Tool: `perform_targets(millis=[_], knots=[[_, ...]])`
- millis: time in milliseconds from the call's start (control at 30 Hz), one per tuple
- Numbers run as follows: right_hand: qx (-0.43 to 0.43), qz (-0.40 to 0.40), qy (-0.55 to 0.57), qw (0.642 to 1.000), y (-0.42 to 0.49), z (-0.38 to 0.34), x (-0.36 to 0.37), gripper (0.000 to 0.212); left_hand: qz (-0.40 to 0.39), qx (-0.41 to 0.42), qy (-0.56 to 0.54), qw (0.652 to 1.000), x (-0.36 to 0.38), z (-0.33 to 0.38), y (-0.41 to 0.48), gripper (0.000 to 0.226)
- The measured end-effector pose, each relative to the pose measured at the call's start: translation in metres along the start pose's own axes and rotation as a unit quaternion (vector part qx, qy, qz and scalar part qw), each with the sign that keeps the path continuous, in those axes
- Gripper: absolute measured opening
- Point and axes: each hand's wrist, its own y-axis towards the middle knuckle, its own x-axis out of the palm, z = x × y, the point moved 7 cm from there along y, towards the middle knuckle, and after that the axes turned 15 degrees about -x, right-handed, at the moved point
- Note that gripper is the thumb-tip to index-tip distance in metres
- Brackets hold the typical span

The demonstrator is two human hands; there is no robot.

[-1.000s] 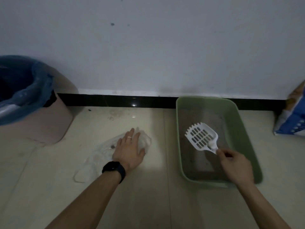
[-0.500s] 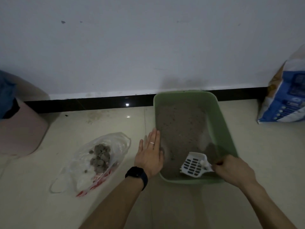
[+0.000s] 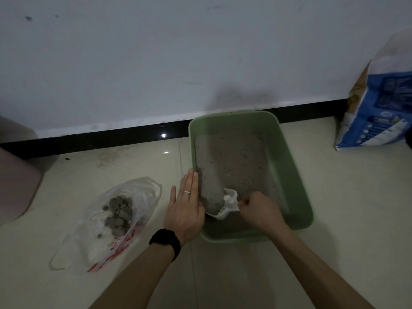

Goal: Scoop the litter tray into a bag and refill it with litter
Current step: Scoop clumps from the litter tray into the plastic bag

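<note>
Open floor (image 3: 345, 208) at 3 and 6 o'clock of tray (image 3: 289, 175); plastic bag (image 3: 104, 228) at 9, wall (image 3: 156, 63) at 12, litter sack (image 3: 379, 112) at 2.

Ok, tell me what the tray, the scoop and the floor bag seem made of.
The tray looks like moulded plastic, matte pale green, with smooth rounded corners. The scoop is probably rigid white plastic; dim light hides its finish. The bag is thin clear plastic film, crinkled and glossy, with grey clumps visible through it and red print.

— What's the room like?
— Dim. A plain pale wall (image 3: 156, 63) with small dark marks, a glossy black skirting (image 3: 100, 140) below it, and cream floor tiles (image 3: 334, 208) catching a light's glint.
</note>
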Motion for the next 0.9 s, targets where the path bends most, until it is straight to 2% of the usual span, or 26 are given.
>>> perform_targets(millis=[200, 333, 567, 600, 667, 733, 900], knots=[[0.004, 0.031, 0.086, 0.996, 0.013, -0.012, 0.001, 0.03, 0.008, 0.001, 0.0, 1.0, -0.003, 0.001, -0.002, 0.078], [-0.006, 0.041, 0.105, 0.994, 0.014, -0.005, 0.005, 0.038, 0.006, 0.002, -0.011, 1.0, -0.003, 0.002, -0.002, 0.08], [-0.024, 0.028, 0.087, 0.996, 0.011, 0.004, 0.004, 0.035, 0.003, 0.001, -0.005, 1.0, -0.005, 0.002, -0.002, 0.082], [-0.026, 0.033, 0.063, 0.997, 0.012, 0.003, 0.0, 0.035, 0.002, -0.001, -0.004, 1.0, -0.005, 0.002, -0.002, 0.082], [-0.037, 0.055, -0.06, 0.996, 0.008, -0.003, -0.015, 0.032, 0.002, -0.005, 0.003, 1.0, -0.004, 0.001, -0.002, 0.081], [-0.044, 0.089, -0.185, 0.978, -0.002, -0.014, -0.036, 0.022, 0.003, -0.004, 0.002, 1.0, -0.003, 0.001, -0.002, 0.08], [-0.051, 0.119, -0.304, 0.944, -0.026, -0.021, -0.079, 0.021, 0.004, -0.001, -0.025, 1.0, -0.003, 0.001, -0.003, 0.082]])
